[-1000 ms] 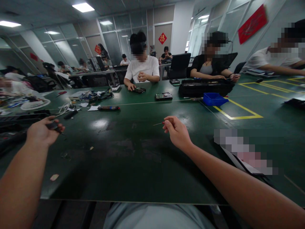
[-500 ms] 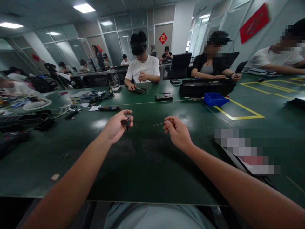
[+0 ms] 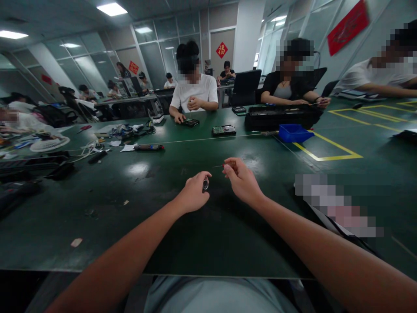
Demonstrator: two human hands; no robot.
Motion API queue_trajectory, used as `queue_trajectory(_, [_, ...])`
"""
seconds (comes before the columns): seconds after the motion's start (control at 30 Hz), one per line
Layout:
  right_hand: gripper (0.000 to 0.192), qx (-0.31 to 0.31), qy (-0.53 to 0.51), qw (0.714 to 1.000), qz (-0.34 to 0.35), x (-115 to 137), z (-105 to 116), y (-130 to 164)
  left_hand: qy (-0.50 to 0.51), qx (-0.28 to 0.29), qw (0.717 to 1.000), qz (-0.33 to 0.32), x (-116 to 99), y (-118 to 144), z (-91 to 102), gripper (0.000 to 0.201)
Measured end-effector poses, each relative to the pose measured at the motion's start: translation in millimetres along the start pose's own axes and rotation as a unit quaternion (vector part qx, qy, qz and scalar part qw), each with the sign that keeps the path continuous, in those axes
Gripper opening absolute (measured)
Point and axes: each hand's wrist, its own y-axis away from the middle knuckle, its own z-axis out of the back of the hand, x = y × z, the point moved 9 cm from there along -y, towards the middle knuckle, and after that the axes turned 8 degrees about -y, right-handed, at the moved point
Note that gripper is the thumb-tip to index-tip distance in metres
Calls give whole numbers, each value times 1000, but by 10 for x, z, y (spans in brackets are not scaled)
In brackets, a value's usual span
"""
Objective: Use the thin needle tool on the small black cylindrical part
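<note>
Above the bare green table point(image 3: 182, 243), a small round part point(image 3: 205, 184) is pinched by the left hand point(image 3: 193, 196); just beside, a thin tool point(image 3: 221, 165) is gripped by the right hand point(image 3: 241, 181). Beyond lie a circuit board point(image 3: 223, 130) and blue bin point(image 3: 292, 133).

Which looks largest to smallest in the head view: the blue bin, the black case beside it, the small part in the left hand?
1. black case
2. blue bin
3. small part, tiny though nearest the camera, pinched by the left hand.

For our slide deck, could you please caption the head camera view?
Over a green table, the left hand pinches a small round part beside the right hand holding a thin tool.
</note>
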Motion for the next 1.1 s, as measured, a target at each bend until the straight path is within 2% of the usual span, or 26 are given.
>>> queue_trajectory(0.17, [23, -4, 24, 1000, -1, 41, 27, -9, -5, -3, 1000, -6, 190, -70, 43, 38])
queue_trajectory(0.33, [31, 15, 34, 999, 0, 86, 3, 12, -8, -47, 997, -52, 181, -103, 176, 34])
queue_trajectory(0.43, [27, 16, -44, 999, 2, 87, -15, 24, 10, -67, 997, -44, 226, -100, 197, 39])
queue_trajectory(0.53, [24, -10, -136, 991, 9, 82, 21, 18, 11, -82, 996, -32, 264, -98, 209, 43])
queue_trajectory(0.63, [24, -37, -173, 984, 12, 59, 65, 6, 11, -87, 996, -33, 263, -94, 216, 40])
queue_trajectory(0.93, [22, -17, -154, 988, 8, 90, 24, 32, 33, -82, 996, -31, 235, -70, 216, 43])
queue_trajectory(1.1, [22, -26, -125, 992, 11, 103, 50, 39, 33, -85, 996, -23, 237, -69, 235, 43])
